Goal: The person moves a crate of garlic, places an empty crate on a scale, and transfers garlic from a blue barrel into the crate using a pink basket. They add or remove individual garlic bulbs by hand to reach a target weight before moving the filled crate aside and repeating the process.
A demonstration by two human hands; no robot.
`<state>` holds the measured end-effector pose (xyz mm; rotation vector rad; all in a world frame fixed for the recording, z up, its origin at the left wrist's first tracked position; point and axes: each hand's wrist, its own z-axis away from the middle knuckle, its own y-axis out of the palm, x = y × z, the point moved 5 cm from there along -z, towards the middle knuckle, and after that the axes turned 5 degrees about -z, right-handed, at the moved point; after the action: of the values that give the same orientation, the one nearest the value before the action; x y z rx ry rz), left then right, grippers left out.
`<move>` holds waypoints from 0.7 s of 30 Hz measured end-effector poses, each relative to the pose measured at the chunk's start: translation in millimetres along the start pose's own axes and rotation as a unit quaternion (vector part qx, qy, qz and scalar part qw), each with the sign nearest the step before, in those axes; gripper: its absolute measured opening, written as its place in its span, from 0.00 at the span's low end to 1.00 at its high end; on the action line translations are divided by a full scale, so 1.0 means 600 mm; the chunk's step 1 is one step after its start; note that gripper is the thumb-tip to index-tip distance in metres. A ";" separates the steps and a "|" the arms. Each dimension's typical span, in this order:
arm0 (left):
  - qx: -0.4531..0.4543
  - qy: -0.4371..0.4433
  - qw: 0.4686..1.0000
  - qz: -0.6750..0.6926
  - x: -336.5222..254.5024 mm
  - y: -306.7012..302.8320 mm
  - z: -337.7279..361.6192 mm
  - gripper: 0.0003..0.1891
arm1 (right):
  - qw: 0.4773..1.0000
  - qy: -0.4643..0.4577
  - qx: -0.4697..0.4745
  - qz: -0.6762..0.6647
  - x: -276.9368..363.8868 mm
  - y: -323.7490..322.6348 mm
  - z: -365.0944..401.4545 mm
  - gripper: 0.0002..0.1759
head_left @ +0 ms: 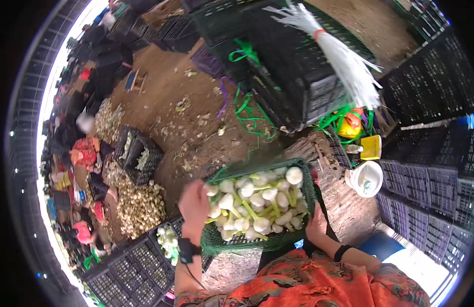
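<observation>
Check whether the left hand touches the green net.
Touching: head view shows the left hand gripping the green net at its edge, beside the garlic bulbs.

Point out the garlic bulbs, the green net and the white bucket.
garlic bulbs (257, 199), head view, on a bulb mid-pile.
green net (224, 244), head view, on its lower-left mesh.
white bucket (355, 180), head view, on its left wall.

I see white garlic bulbs (257, 202) in the green net-lined crate (237, 244); left of it a loose garlic heap (142, 207), right a white plastic bucket (366, 179), behind it black plastic crates (298, 77).
</observation>
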<state>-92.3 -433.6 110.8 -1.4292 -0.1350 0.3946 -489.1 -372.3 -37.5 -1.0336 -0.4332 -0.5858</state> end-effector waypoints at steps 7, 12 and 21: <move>0.268 0.020 0.963 0.004 -0.229 0.213 -0.233 0.38 | 0.999 -0.031 0.023 0.013 -0.003 -0.008 -0.002 0.39; 0.388 0.143 0.908 -0.075 -0.330 0.371 -0.227 0.39 | 0.995 -0.024 0.064 -0.072 -0.008 -0.026 -0.008 0.40; 0.427 0.283 0.843 -0.164 -0.367 0.430 -0.263 0.31 | 0.971 -0.137 -0.051 -0.188 -0.014 -0.062 -0.014 0.37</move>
<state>-293.2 -633.9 -133.6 -0.5603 0.2577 -0.2587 -518.8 -391.9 -21.1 -1.1449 -0.8615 -0.8122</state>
